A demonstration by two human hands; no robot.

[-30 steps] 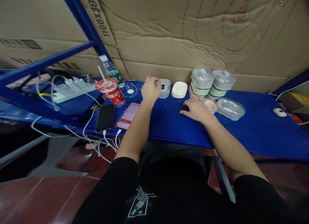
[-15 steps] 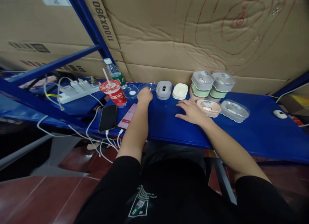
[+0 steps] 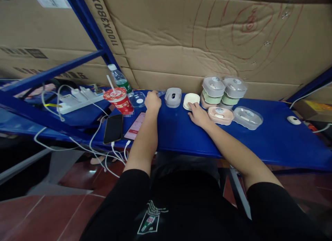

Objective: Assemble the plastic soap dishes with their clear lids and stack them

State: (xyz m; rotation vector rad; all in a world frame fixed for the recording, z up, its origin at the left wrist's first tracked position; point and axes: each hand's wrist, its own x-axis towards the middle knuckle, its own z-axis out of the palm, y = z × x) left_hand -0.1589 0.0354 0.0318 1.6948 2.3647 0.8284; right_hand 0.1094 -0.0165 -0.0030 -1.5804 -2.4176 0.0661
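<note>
My left hand [image 3: 153, 101] is closed at the back of the table, its fingers pinching a clear plastic lid [image 3: 162, 93] that it mostly hides. Another clear lid [image 3: 138, 99] with a white round spot lies to its left. Just to the right stands a grey box [image 3: 173, 97] with a dark slot. My right hand [image 3: 198, 114] reaches to the shallow cream plastic pieces [image 3: 191, 99], fingertips resting on their front edge and thumb apart from them. Beside that hand are a pink lidded box [image 3: 220, 115] and a grey lidded box [image 3: 248, 117].
Two stacks of lidded boxes [image 3: 213, 87] stand against the cardboard [image 3: 166, 54]. At left are a red paper cup [image 3: 120, 101] with a straw, a water bottle [image 3: 120, 81], two phones [image 3: 113, 129] and a power strip [image 3: 80, 100] with cables. A white mouse-like object [image 3: 294, 120] lies far right.
My right hand has moved left and forward from the bare table onto the cream pieces. My left hand has drawn the clear lid slightly up and tilted it. The view has shifted a little.
</note>
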